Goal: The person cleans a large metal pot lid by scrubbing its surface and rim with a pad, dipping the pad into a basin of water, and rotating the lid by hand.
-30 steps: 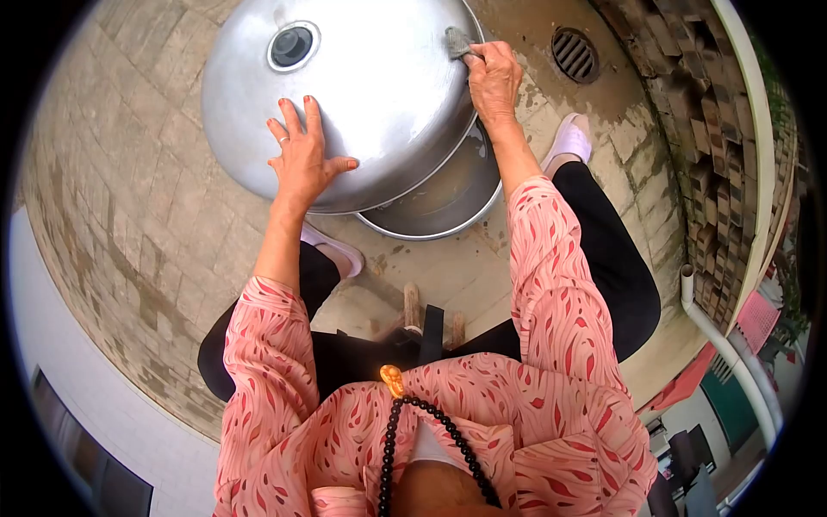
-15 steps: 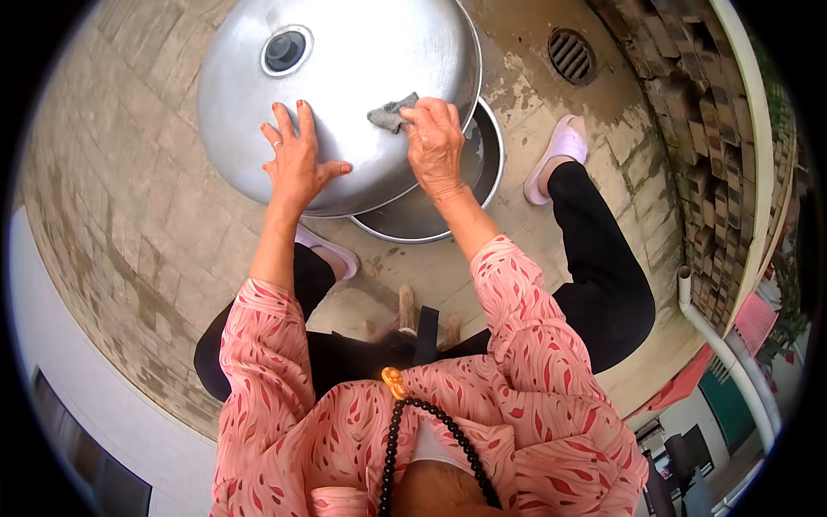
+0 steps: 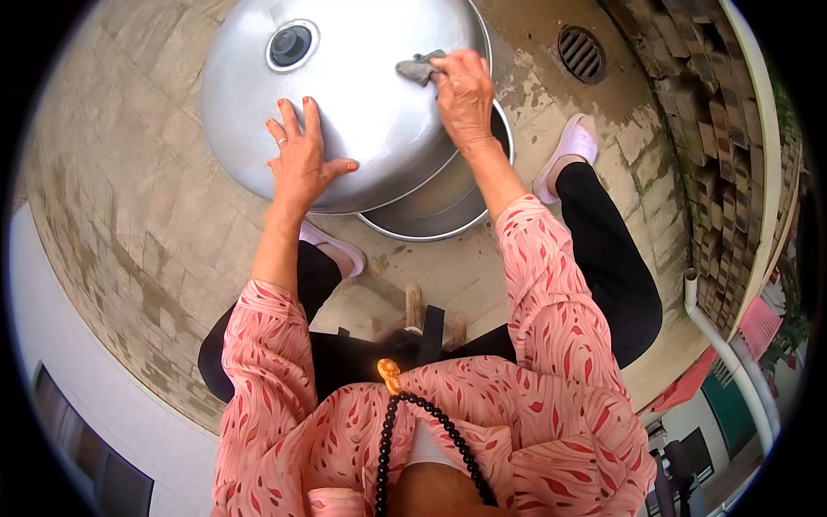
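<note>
A large domed metal lid point(image 3: 370, 121) with a dark round knob point(image 3: 292, 46) lies tilted across a metal basin point(image 3: 439, 215). My left hand point(image 3: 301, 164) rests on the lid's near left part, its fingers spread and nothing in it. Pinched in my right hand point(image 3: 466, 99) is a small grey cloth point(image 3: 419, 68), which lies against the right part of the lid. Under the lid, the near and right side of the basin shows, with what looks like liquid inside.
A round floor drain point(image 3: 581, 54) lies in wet paving at the upper right. Stacked bricks point(image 3: 715, 146) and a pale pipe point(image 3: 728, 353) line the right side. My feet, in light purple slippers point(image 3: 579, 142), stand either side of the basin.
My right hand moved with the cloth from the lid's right rim in toward its middle, then back up and to the right. My left hand stays on the lid.
</note>
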### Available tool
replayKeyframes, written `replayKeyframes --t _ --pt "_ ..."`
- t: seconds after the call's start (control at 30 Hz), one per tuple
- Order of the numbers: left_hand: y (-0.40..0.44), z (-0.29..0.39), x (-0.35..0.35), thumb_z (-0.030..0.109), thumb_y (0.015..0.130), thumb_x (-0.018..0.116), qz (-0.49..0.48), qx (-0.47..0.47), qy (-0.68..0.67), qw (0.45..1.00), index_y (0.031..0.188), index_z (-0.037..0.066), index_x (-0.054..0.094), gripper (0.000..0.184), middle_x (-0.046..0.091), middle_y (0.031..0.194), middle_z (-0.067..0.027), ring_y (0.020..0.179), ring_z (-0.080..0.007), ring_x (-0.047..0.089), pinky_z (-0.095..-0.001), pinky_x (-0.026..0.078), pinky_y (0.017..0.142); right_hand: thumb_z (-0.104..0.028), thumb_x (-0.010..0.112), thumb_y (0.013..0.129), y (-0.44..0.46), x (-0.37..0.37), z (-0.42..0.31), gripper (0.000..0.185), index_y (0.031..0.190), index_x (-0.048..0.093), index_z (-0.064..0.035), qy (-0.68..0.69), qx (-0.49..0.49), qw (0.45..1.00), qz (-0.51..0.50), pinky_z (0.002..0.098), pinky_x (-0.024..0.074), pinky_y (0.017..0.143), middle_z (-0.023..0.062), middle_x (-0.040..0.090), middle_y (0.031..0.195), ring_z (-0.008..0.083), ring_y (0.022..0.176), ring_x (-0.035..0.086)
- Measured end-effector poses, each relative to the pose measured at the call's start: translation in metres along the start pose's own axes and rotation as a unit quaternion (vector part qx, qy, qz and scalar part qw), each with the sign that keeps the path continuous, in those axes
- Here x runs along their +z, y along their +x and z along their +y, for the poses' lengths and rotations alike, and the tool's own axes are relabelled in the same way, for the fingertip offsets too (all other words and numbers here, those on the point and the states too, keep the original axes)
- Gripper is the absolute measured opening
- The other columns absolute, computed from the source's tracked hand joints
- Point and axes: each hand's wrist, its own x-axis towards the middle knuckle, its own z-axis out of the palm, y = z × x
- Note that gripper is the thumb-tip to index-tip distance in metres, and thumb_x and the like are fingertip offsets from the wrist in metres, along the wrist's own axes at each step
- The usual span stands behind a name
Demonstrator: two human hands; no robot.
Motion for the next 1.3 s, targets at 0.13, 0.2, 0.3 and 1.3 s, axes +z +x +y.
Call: replayKeyframes --t 0.13,0.2,0.3,1.3 --pt "0.002 0.009 -0.008 0.037 0.055 0.091 -0.030 -0.031 0.007 0.999 0.151 0.010 0.020 0.122 0.002 0.156 -0.0286 0.138 -0.0587 0.011 -0.0794 0.038 0.084 0.001 0.066 0.076 0.051 0.016 0.015 0.019 0.092 0.069 -0.0083 -0.089 0.037 0.995 0.026 0.0379 0.0482 0.078 0.0069 0.061 0.092 0.0267 0.090 0.057" --pt "0.002 0.011 -0.009 0.036 0.055 0.091 -0.033 -0.035 0.006 0.999 0.151 0.010 0.019 0.123 0.002 0.156 -0.0288 0.138 -0.0591 0.011 -0.0796 0.038 0.084 0.001 0.066 0.076 0.037 0.018 -0.009 0.019 0.092 0.069 -0.0087 -0.083 0.002 0.997 -0.008 0.0374 0.0484 0.078 0.0064 0.060 0.090 0.0266 0.090 0.057" --pt "0.002 0.008 -0.008 0.036 0.055 0.091 -0.035 -0.035 0.002 0.999 0.151 0.010 0.019 0.124 0.002 0.156 -0.0284 0.138 -0.0592 0.011 -0.0796 0.038 0.084 0.000 0.064 0.076 -0.004 0.022 -0.051 0.019 0.089 0.070 -0.0122 0.009 -0.093 0.988 -0.120 0.0341 0.0527 0.074 0.0020 0.059 0.087 0.0232 0.083 0.058" --pt "-0.002 0.005 -0.009 0.038 0.055 0.090 -0.017 -0.028 0.002 0.999 0.149 0.003 0.023 0.121 0.006 0.157 -0.0255 0.139 -0.0560 0.014 -0.0777 0.041 0.081 -0.007 0.068 0.081 0.086 0.114 0.110 0.014 0.095 0.068 -0.0078 -0.017 0.024 0.998 -0.057 0.0393 0.0497 0.078 0.0081 0.062 0.095 0.0272 0.088 0.058"
